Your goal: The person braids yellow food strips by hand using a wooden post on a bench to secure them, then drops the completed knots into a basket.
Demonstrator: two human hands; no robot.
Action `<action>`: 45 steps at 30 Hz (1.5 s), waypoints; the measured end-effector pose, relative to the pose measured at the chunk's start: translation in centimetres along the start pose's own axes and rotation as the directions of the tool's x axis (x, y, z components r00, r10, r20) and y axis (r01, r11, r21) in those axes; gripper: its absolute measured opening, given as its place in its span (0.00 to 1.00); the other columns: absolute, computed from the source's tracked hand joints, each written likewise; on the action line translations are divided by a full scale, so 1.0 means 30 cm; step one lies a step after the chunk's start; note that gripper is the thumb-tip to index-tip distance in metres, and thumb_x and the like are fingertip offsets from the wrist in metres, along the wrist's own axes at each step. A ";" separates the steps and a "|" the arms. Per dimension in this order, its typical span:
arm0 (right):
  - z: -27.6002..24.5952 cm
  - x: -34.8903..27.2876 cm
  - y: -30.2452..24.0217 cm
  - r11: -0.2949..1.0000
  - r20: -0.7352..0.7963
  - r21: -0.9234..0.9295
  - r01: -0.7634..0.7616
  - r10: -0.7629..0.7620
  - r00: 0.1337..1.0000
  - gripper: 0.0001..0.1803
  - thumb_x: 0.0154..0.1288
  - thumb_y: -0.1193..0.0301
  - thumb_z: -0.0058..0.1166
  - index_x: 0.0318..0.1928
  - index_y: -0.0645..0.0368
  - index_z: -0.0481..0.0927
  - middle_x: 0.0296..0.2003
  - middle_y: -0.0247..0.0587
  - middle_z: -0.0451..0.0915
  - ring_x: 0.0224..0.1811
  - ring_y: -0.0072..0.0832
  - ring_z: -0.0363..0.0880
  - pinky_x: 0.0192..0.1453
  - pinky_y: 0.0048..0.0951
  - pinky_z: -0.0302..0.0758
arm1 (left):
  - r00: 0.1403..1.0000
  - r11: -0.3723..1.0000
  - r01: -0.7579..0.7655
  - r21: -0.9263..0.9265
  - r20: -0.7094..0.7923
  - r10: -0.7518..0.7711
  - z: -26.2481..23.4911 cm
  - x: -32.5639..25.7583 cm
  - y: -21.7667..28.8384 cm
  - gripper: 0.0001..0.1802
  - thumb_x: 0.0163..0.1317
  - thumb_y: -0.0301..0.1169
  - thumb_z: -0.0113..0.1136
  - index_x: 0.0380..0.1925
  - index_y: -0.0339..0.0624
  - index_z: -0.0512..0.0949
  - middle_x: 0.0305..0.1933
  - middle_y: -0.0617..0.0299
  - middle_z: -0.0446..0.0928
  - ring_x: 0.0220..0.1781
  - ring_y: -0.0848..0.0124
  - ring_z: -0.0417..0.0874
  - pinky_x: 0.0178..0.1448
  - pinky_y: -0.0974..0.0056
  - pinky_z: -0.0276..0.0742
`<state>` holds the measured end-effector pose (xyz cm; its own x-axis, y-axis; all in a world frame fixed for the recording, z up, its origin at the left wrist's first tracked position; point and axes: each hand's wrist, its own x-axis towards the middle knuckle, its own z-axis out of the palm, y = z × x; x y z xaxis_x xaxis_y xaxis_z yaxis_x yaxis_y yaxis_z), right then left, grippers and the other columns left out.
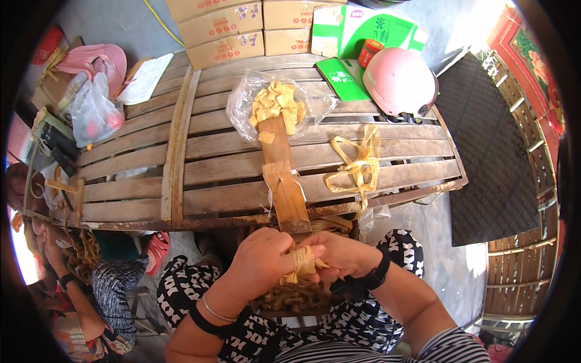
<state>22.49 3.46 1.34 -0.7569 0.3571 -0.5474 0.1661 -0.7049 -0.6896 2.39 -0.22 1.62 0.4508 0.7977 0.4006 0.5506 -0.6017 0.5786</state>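
Note:
Over my lap, my left hand [264,259] and my right hand [342,254] meet around a pale yellow folded strip [304,261], which looks like bean curd skin. The left fingers close on its left side; the right fingers pinch its right end. Just beyond the hands, a narrow wooden board [287,196] extends over the table edge, with a tan band tied round it. At its far end, cut yellow pieces [278,104] lie heaped on a clear plastic bag [241,118]. Below my hands, many knotted yellow-brown pieces [296,300] fill a container, partly hidden by my wrists.
The slatted table [233,171] carries a bundle of yellow strips [358,163], a pink helmet [399,81], a red can [370,53] and a white plastic bag [97,115]. Cardboard boxes [224,51] stand behind. Another person's hand [48,242] shows at the left.

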 end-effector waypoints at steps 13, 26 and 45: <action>0.029 0.033 0.073 0.659 -0.321 -0.413 0.629 -0.752 0.576 0.11 0.73 0.69 0.54 0.44 0.65 0.82 0.37 0.37 0.84 0.38 0.21 0.81 0.45 0.21 0.77 | 0.947 0.948 0.289 0.133 -0.185 -0.263 0.049 -0.022 -0.018 0.12 0.54 0.34 0.68 0.39 0.47 0.84 0.57 0.62 0.78 0.61 0.59 0.76 0.66 0.48 0.62; 0.017 -0.025 0.005 0.943 -0.060 -0.302 0.142 -0.167 0.984 0.29 0.76 0.47 0.40 0.36 0.61 0.80 0.15 0.30 0.67 0.15 0.21 0.63 0.21 0.24 0.58 | 0.926 0.730 0.219 -0.647 -0.099 -0.366 -0.061 -0.019 -0.033 0.02 0.58 0.19 0.58 0.31 0.34 0.79 0.50 0.55 0.80 0.55 0.62 0.82 0.61 0.55 0.75; -0.010 -0.003 -0.013 0.844 -0.393 -0.440 0.305 -0.487 0.780 0.11 0.68 0.67 0.62 0.34 0.62 0.82 0.27 0.26 0.78 0.26 0.12 0.70 0.29 0.19 0.68 | 0.661 0.157 0.402 -0.902 0.167 -0.732 0.045 -0.024 -0.081 0.06 0.59 0.23 0.62 0.36 0.35 0.77 0.29 0.58 0.78 0.29 0.72 0.79 0.36 0.67 0.77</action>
<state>22.67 3.88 1.51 -0.4234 0.8623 -0.2776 0.1876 -0.2164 -0.9581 1.68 0.63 -1.02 0.0121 0.9607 -0.2773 -0.3656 0.2623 0.8930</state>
